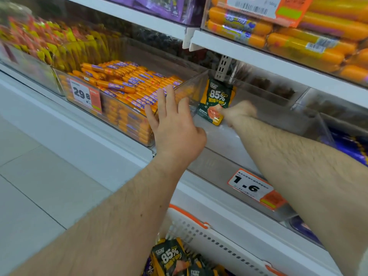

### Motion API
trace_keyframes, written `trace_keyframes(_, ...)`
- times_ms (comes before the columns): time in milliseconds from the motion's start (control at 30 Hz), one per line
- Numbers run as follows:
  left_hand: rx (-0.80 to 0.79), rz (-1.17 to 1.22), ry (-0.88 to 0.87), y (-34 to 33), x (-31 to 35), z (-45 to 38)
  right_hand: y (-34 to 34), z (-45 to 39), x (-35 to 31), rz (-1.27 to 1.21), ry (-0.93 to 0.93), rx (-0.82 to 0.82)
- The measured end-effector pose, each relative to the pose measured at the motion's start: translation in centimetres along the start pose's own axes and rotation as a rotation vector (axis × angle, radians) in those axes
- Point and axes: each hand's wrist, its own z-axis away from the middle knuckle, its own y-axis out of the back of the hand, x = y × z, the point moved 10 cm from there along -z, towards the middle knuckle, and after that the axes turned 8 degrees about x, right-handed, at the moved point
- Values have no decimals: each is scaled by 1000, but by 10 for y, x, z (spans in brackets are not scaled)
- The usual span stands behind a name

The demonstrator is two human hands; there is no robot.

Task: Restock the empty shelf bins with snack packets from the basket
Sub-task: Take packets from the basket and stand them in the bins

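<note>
While basket (199, 232) at bottom centre holds more packets, my left hand (175, 124) spread flat, grasping nothing, mid-frame; right hand (239, 112) pinches green snack packet (216, 100) inside near-empty clear bin (249, 126). Restocking barely begun.

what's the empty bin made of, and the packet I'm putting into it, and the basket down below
Empty bin: clear, glossy, rigid plastic, apparently; the shelf shows through its walls.
Packet: printed plastic film, probably; shiny and creased.
Basket: white moulded plastic with punched slots and an orange rim.
</note>
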Motion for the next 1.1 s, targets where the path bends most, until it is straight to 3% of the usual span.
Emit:
trace_keyframes(133,178,108,-222,36,28,12,31,29,-5,-115,17,16)
trace_keyframes(167,137,180,-250,38,32,16,40,39,-6,-155,40,8)
trace_keyframes(267,-164,310,-288,22,40,39,80,84,-10,-321,198,28)
trace_keyframes(433,-794,24,-389,-25,31,100,131,185,-6,-500,536,92)
trace_keyframes(533,-1104,-191,-434,-44,13,143,111,219,31,-546,537,67)
trace_keyframes(600,-1195,-283,-480,-53,7,161,85,230,65,-560,427,-5)
trace_keyframes(667,-1237,-319,-511,-59,5,172,48,240,104,-494,299,-134)
trace_keyframes(867,-1328,-389,-552,-76,3,188,-78,290,235,236,178,-668)
trace_keyframes(933,-1317,-376,-549,-80,6,187,-98,302,276,414,148,-774)
trace_keyframes(1100,-1309,-364,-555,-86,7,186,-118,325,329,366,-9,-862)
